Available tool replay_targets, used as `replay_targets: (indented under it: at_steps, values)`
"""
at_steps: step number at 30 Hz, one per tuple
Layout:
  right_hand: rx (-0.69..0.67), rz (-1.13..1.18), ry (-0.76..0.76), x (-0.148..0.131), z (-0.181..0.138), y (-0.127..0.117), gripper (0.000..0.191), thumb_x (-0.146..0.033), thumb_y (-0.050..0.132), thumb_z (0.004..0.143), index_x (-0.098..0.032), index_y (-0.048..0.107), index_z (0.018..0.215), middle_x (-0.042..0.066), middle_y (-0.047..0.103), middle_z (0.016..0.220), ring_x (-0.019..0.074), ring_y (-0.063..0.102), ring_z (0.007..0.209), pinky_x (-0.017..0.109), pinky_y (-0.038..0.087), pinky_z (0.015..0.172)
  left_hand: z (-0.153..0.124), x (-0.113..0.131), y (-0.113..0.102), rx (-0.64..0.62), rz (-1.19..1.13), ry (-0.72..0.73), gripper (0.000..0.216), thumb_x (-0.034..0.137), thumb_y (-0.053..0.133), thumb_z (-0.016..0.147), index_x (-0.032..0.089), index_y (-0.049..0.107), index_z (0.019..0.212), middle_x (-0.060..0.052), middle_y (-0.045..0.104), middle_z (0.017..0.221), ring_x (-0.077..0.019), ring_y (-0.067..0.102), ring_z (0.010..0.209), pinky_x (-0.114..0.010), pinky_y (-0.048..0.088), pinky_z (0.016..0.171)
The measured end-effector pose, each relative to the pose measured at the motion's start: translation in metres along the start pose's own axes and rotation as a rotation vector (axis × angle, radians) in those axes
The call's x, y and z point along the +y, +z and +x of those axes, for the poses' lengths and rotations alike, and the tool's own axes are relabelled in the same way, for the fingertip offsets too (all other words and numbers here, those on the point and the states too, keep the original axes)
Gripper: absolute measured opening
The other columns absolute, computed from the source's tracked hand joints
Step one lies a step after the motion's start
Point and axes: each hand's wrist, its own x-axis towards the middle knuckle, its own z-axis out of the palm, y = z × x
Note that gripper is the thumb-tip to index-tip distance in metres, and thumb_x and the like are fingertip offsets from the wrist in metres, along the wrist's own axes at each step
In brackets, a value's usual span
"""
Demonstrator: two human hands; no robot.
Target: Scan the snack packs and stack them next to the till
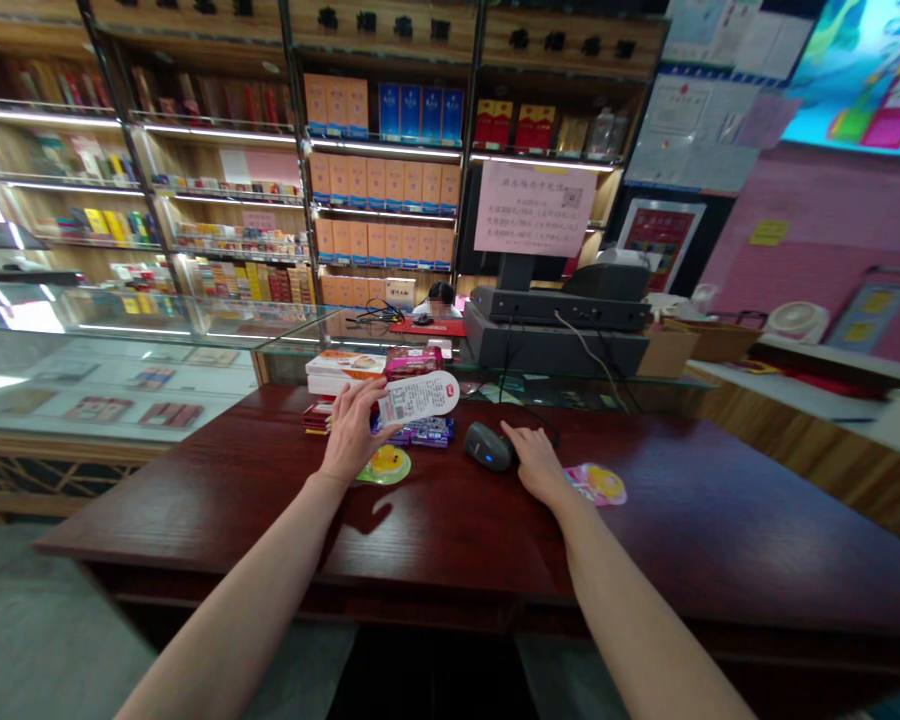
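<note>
My left hand (354, 432) pinches the edge of a white blister card (420, 397) with a rounded end, its printed back and barcode facing me. A green-edged package (385, 465) with a yellow item lies on the table just below that hand. My right hand (538, 460) is at the right side of a dark barcode scanner (489, 447), fingers and thumb around its handle end, partly hidden. The scanner shows a blue light and rests on the tabletop. Beside my right wrist lies a pink package (598, 484) with a yellow item.
Purple packets (429, 432), a white-orange box (343, 370) and a dark red pack (414, 360) are piled behind my left hand. Past the brown table (450, 535) stand a glass counter (157, 385), a register monitor (531, 210) with a notice, and a person (441, 296). Stocked shelves (382, 148) line the wall.
</note>
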Motion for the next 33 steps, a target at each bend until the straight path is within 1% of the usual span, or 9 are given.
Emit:
replay_targets:
  at_steps: [3, 7, 11, 13, 16, 19, 22, 27, 33]
  values:
    - [0.052, 0.073, 0.035, 0.0, 0.002, -0.003, 0.078, 0.009, 0.039, 0.069, -0.017, 0.052, 0.142, 0.01, 0.067, 0.118, 0.0231, 0.06, 0.112, 0.053, 0.035, 0.112, 0.001, 0.003, -0.001, -0.002, -0.016, 0.005, 0.053, 0.032, 0.072, 0.085, 0.025, 0.044, 0.129, -0.013, 0.062, 0.137, -0.0279, 0.053, 0.132, -0.054, 0.032, 0.118]
    - [0.198, 0.206, 0.05, -0.004, 0.006, -0.013, 0.074, 0.005, 0.036, 0.073, -0.018, 0.051, 0.142, 0.008, 0.07, 0.117, 0.0223, 0.061, 0.112, 0.053, 0.037, 0.112, 0.004, 0.009, -0.002, -0.002, -0.029, 0.034, 0.053, 0.031, 0.073, 0.084, 0.025, 0.044, 0.129, -0.013, 0.062, 0.136, -0.0277, 0.054, 0.131, -0.055, 0.034, 0.117]
    - [0.359, 0.275, -0.006, -0.02, 0.01, -0.029, 0.066, 0.0, 0.036, 0.083, -0.018, 0.046, 0.146, 0.01, 0.07, 0.119, 0.0226, 0.061, 0.111, 0.045, 0.046, 0.104, 0.006, 0.018, -0.003, -0.014, -0.046, 0.085, 0.054, 0.029, 0.074, 0.084, 0.024, 0.043, 0.129, -0.013, 0.062, 0.137, -0.0271, 0.053, 0.132, -0.054, 0.035, 0.116]
    - [0.406, 0.26, -0.055, -0.031, 0.011, -0.036, 0.061, -0.005, 0.037, 0.09, -0.018, 0.043, 0.149, 0.011, 0.068, 0.123, 0.023, 0.06, 0.114, 0.043, 0.046, 0.101, 0.007, 0.021, -0.003, -0.023, -0.059, 0.104, 0.054, 0.029, 0.073, 0.084, 0.025, 0.043, 0.128, -0.013, 0.061, 0.138, -0.0267, 0.052, 0.133, -0.054, 0.035, 0.116]
    - [0.413, 0.223, -0.125, -0.043, 0.012, -0.042, 0.058, -0.008, 0.038, 0.094, -0.019, 0.041, 0.15, 0.011, 0.065, 0.129, 0.0221, 0.058, 0.117, 0.041, 0.044, 0.104, 0.008, 0.023, -0.002, -0.027, -0.081, 0.125, 0.054, 0.029, 0.074, 0.084, 0.025, 0.042, 0.128, -0.013, 0.06, 0.139, -0.0268, 0.051, 0.135, -0.055, 0.036, 0.116]
    - [0.397, 0.219, -0.17, -0.05, 0.012, -0.046, 0.057, -0.008, 0.04, 0.095, -0.02, 0.043, 0.15, 0.01, 0.066, 0.129, 0.0215, 0.058, 0.117, 0.041, 0.043, 0.105, 0.008, 0.025, -0.001, -0.033, -0.095, 0.141, 0.055, 0.03, 0.074, 0.084, 0.026, 0.041, 0.128, -0.013, 0.06, 0.139, -0.0276, 0.05, 0.135, -0.056, 0.037, 0.115]
    - [0.404, 0.23, -0.183, -0.053, 0.012, -0.049, 0.051, -0.01, 0.043, 0.097, -0.022, 0.048, 0.146, 0.01, 0.068, 0.126, 0.0218, 0.06, 0.117, 0.042, 0.042, 0.106, 0.008, 0.025, 0.0, -0.044, -0.108, 0.162, 0.056, 0.03, 0.074, 0.084, 0.025, 0.041, 0.128, -0.015, 0.059, 0.14, -0.0283, 0.051, 0.134, -0.057, 0.038, 0.115]
    - [0.478, 0.23, -0.199, -0.055, 0.011, -0.053, 0.036, -0.017, 0.048, 0.101, -0.022, 0.06, 0.134, 0.01, 0.072, 0.121, 0.0211, 0.063, 0.116, 0.039, 0.043, 0.101, 0.006, 0.025, 0.001, -0.075, -0.152, 0.18, 0.056, 0.033, 0.073, 0.085, 0.024, 0.041, 0.13, -0.016, 0.057, 0.141, -0.0289, 0.05, 0.135, -0.056, 0.041, 0.113]
    - [0.507, 0.254, -0.212, -0.055, 0.009, -0.051, 0.028, -0.019, 0.05, 0.101, -0.021, 0.067, 0.123, 0.009, 0.075, 0.115, 0.0202, 0.068, 0.109, 0.037, 0.046, 0.095, 0.004, 0.027, 0.001, -0.1, -0.225, 0.163, 0.055, 0.036, 0.067, 0.09, 0.022, 0.039, 0.134, -0.02, 0.053, 0.146, -0.0297, 0.054, 0.133, -0.052, 0.047, 0.108]
